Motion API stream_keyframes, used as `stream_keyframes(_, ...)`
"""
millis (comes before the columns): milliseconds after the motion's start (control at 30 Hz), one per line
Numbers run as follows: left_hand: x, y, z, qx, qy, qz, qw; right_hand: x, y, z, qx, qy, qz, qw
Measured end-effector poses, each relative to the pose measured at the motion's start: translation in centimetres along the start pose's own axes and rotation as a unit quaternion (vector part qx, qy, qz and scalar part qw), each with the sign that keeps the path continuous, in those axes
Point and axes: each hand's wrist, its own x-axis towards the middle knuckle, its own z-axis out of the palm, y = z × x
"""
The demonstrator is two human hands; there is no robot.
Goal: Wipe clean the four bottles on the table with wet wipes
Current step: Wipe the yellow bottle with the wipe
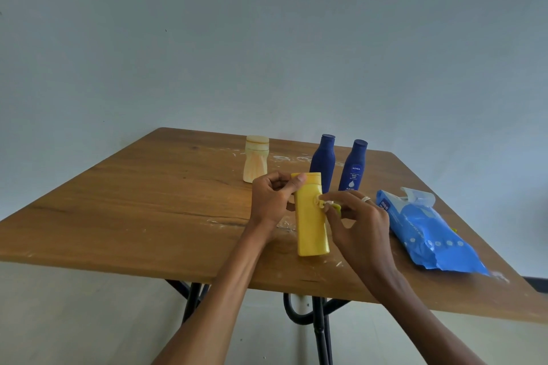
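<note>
A yellow bottle is held tilted over the wooden table, cap end away from me. My left hand grips it near the cap. My right hand pinches a small crumpled wet wipe against the bottle's right side. Behind stand two dark blue bottles, one partly hidden by the yellow one and one with a white label. A cream-coloured bottle stands upright to the left of them.
A blue pack of wet wipes lies at the right with its flap lifted. White smears mark the tabletop near the bottles. The table's front edge runs just below my forearms; black metal legs show beneath it. A plain wall is behind.
</note>
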Motion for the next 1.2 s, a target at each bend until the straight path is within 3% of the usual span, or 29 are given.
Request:
stream_keyframes(333,0.0,-0.2,0.1,0.003,0.014,-0.017,1.000,-4.5,-0.3,0.6,-0.082,-0.121,-0.143,0.979)
stream_keyframes(433,-0.1,0.0,0.0,-0.003,-0.001,-0.012,1.000,-3.7,0.1,0.0,-0.049,-0.115,-0.129,0.984)
stream_keyframes(667,-0.1,0.1,-0.1,-0.013,-0.018,-0.003,1.000,-0.6,0.4,0.0,0.023,-0.001,-0.001,1.000)
stream_keyframes(733,-0.1,0.0,-0.1,-0.016,-0.014,-0.003,1.000,-0.9,0.5,-0.1,0.018,-0.009,0.005,1.000)
stream_keyframes(1000,-0.1,-0.2,0.1,-0.010,0.005,-0.017,1.000,-5.7,0.4,-1.3,-0.056,-0.156,-0.132,0.977)
stream_keyframes(1200,-0.2,0.0,0.1,-0.006,-0.013,-0.016,1.000,-3.2,1.0,-1.7,-0.029,-0.090,-0.040,0.995)
